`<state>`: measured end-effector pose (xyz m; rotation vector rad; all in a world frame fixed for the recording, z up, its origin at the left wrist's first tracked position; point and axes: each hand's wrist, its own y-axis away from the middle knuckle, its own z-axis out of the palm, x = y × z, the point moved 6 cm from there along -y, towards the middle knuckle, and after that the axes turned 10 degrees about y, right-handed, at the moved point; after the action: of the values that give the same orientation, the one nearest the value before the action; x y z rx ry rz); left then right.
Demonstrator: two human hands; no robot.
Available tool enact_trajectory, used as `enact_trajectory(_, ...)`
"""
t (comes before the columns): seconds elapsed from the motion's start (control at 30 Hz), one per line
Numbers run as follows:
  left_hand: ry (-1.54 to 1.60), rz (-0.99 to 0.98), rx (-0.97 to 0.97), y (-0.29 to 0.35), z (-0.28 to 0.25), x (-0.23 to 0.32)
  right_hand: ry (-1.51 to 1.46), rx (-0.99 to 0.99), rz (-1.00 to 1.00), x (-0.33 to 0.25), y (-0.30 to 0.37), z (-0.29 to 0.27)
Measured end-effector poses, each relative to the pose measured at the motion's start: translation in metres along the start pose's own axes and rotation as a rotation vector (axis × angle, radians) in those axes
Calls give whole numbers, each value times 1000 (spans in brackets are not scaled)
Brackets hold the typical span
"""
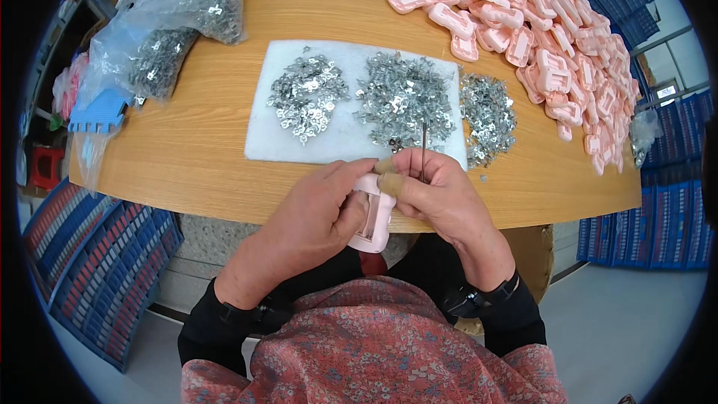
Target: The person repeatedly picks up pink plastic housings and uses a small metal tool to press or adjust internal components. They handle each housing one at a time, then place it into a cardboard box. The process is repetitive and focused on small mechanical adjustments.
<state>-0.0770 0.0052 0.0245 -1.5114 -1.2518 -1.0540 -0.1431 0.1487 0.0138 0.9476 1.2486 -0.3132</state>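
Observation:
A pink plastic housing (378, 233) with a rectangular recess is held at the table's front edge. My left hand (327, 204) is closed round its left side, thumb inside the recess. My right hand (440, 193) works at the housing's upper end, its thumb and forefinger together, with tan wraps on the fingertips. A thin dark metal rod (424, 146) stands up from the right hand, like a tool's shaft; its lower end is hidden by the fingers. Whether the fingertips also pinch a small metal piece cannot be seen.
Beyond my hands, a white foam sheet (258, 131) bears two piles of small metal pieces (307, 97); another pile (488, 116) lies beside it. A large heap of pink housings (553, 52) covers the right. Plastic bags of metal parts (161, 63) and a blue foam piece (99, 111) lie left.

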Motion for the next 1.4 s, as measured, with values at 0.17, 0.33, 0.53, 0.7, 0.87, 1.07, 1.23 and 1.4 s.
enact_trajectory(0.17,958,-413,-25,7,9,-32,-80,65,-211,-4,5,0)
enact_trajectory(0.33,1298,-320,-76,9,15,-35,116,108,-424,-1,5,6)
enact_trajectory(0.53,1440,-428,-143,16,27,-29,273,76,-337,-2,2,0)
enact_trajectory(0.7,1494,-394,-216,17,34,-34,186,17,-235,7,7,-10)
enact_trajectory(0.87,1525,-417,-299,18,50,-33,14,79,-286,13,23,-19)
enact_trajectory(1.07,1552,-494,-521,4,101,-11,-38,-32,-311,20,71,-36)
enact_trajectory(1.23,1142,-711,-678,0,153,0,52,227,-147,61,115,-79)
enact_trajectory(1.4,777,-753,-716,0,154,26,-142,563,56,161,206,-180)
